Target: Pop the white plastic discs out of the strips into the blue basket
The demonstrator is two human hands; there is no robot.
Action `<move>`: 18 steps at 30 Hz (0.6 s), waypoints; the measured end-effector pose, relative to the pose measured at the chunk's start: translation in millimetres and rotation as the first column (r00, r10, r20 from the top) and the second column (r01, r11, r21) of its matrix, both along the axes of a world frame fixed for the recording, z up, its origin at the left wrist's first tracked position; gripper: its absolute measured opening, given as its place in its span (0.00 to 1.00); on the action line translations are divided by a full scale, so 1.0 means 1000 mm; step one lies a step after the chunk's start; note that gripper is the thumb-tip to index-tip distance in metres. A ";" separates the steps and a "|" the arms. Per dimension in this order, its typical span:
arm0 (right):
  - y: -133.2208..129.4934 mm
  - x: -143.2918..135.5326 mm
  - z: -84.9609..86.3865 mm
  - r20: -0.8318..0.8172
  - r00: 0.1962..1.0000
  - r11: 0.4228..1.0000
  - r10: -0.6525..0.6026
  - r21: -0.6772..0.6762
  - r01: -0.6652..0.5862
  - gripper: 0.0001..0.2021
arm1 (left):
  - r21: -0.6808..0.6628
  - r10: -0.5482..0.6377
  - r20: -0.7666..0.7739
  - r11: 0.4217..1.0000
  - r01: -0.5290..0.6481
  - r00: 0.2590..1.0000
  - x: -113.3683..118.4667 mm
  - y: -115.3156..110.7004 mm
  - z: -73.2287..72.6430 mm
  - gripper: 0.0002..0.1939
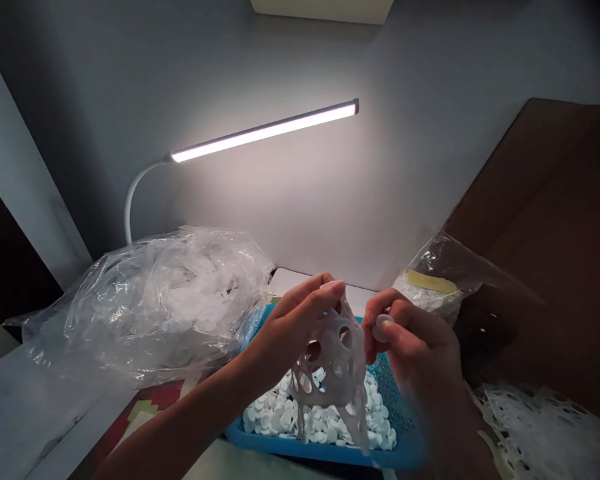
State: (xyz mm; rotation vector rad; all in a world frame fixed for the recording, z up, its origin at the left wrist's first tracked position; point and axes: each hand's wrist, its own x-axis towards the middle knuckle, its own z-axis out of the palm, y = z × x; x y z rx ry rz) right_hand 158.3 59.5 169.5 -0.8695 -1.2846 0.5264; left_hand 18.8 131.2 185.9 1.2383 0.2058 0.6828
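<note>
My left hand [307, 303] is closed on the top of a thin, whitish perforated sheet [337, 380], which hangs down with several round holes in it. To its right, my right hand [413, 340] pinches a small white disc [383, 329] between thumb and fingers. Below both hands stands a blue plastic basket [325, 455] with many loose white discs [275, 413] inside. The hanging sheet covers part of the basket and its contents. Both hands are above the basket.
A large clear plastic bag [150, 307] of whitish material lies at the left. Another clear bag [430, 293] with a yellow label is behind my right hand. Perforated sheets [550, 427] are heaped at the lower right. A lit lamp [265, 133] spans above, beside a brown panel [545, 267].
</note>
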 end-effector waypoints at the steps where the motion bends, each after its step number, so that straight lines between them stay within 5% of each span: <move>1: 0.000 0.001 0.000 -0.023 1.000 1.000 -0.004 -0.003 0.004 0.13 | 0.001 0.001 -0.002 1.000 -0.001 1.000 0.000 0.001 0.000 0.13; 12: 0.015 0.000 -0.004 0.163 0.986 0.984 0.039 -0.180 -0.009 0.14 | 0.070 0.109 0.002 0.992 -0.108 0.994 -0.004 0.007 0.005 0.13; 18: 0.014 -0.002 -0.002 0.389 0.916 0.973 -0.103 -0.153 0.175 0.13 | 0.051 0.160 0.008 0.986 -0.160 0.987 -0.001 0.008 0.004 0.13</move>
